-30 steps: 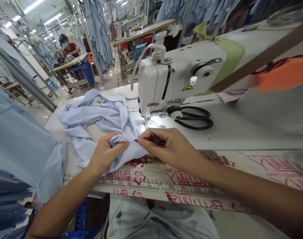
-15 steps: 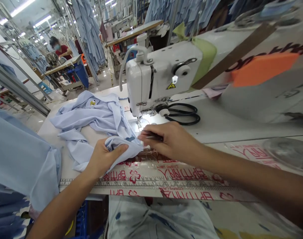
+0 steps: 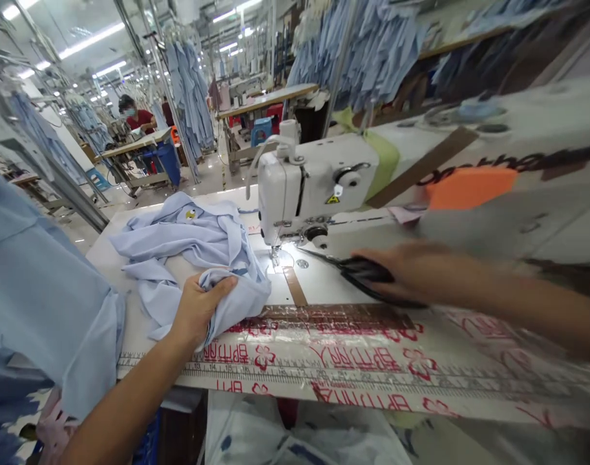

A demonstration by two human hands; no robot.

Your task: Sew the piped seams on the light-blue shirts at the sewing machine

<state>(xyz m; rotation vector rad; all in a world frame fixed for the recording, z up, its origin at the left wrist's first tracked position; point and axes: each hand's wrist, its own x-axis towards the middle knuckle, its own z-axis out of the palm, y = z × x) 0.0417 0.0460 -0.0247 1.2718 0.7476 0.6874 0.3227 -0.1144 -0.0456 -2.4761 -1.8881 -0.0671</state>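
Left hand (image 3: 200, 303) at lower centre, fingers clamped on a bunched fold of light-blue shirt (image 3: 178, 239), the shirt heaped on the white sewing table (image 3: 295, 284) beside the industrial sewing machine (image 3: 295, 187). Right hand (image 3: 411, 274), blurred at right, over black-handled scissors (image 3: 365, 271), its fingers' grip impossible to tell. Likely risk: blades catching the shirt through a hasty sweep.

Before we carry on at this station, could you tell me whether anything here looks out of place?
Nothing looks damaged, but the light-blue shirt lies crumpled beside the sewing machine, bunched under the left hand, not spread flat.
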